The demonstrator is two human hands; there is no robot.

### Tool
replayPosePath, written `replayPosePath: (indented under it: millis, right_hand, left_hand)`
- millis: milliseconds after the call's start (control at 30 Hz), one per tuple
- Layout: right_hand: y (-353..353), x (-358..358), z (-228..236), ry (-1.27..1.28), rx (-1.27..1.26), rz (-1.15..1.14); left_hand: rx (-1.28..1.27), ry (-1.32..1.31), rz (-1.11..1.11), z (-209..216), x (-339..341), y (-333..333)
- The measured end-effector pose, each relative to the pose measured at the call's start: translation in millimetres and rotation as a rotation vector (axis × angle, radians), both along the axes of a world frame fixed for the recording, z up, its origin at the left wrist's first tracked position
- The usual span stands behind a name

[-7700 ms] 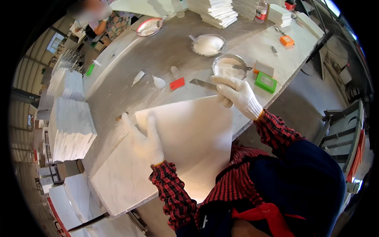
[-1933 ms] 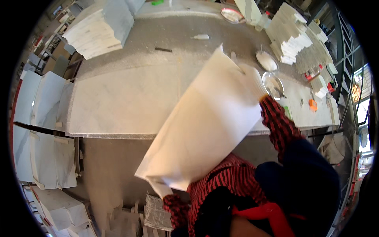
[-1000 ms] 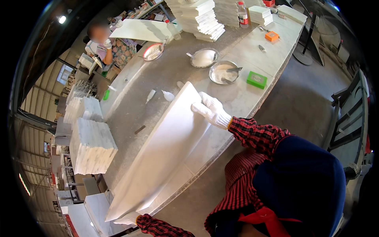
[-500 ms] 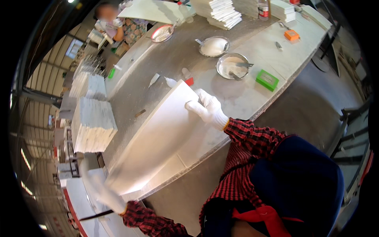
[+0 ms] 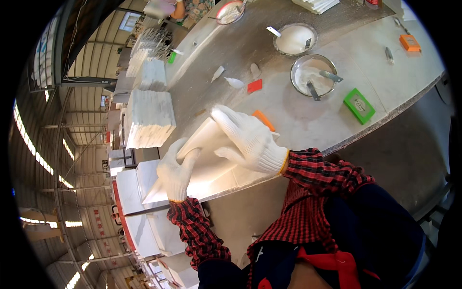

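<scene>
A white stone slab (image 5: pixel 208 139) stands tilted on edge over the near part of the worktable, and my hands hide some of it. My left hand (image 5: pixel 176 171), in a white knitted glove, is closed around the slab's edge with its thumb on the side toward me. My right hand (image 5: pixel 250 139), gloved likewise, lies over the slab's upper end, fingers stretched and thumb apart. Its fingertips reach the top edge, slightly blurred. Just beyond that hand an orange block (image 5: pixel 263 120) is partly covered.
Steel bowls of white paste with scrapers, a near one (image 5: pixel 314 62) and a farther one (image 5: pixel 295 39), stand ahead. A green box (image 5: pixel 359 106) lies near the granite table edge (image 5: pixel 370 130). Stacked white slabs (image 5: pixel 151 118) rise at left. Another person (image 5: pixel 192 8) is at the far side.
My left hand, blurred and off the slab's lower end before, now grips its edge. My right hand has left its corner grip and spread over the upper end. The view has shifted.
</scene>
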State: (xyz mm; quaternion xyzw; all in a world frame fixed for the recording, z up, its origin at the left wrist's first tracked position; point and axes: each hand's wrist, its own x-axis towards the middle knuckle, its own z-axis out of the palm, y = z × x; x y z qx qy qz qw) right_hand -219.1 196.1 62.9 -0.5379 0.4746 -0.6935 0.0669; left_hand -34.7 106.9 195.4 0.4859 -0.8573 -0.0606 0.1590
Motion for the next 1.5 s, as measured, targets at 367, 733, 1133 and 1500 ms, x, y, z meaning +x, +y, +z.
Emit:
replayPosePath:
  millis: [367,733,1133,1500]
  right_hand:
    - [-26,-58,-131,0.119,0.568,-0.121]
    - [-119,-20,-140,0.610,0.856,0.027]
    - [-23,-137,88,0.120,0.174,0.604]
    - [-27,-117,165,0.794,0.357,0.538]
  left_hand:
    - [-0.034,-0.044,0.022,-7,-4,0]
    - [-0.137,0.022,-0.016,-15,8,-10]
    - [-0.423,0.068,-0.174,-22,14,-18]
    - [-0.420,0.061,-0.189,-22,19,-20]
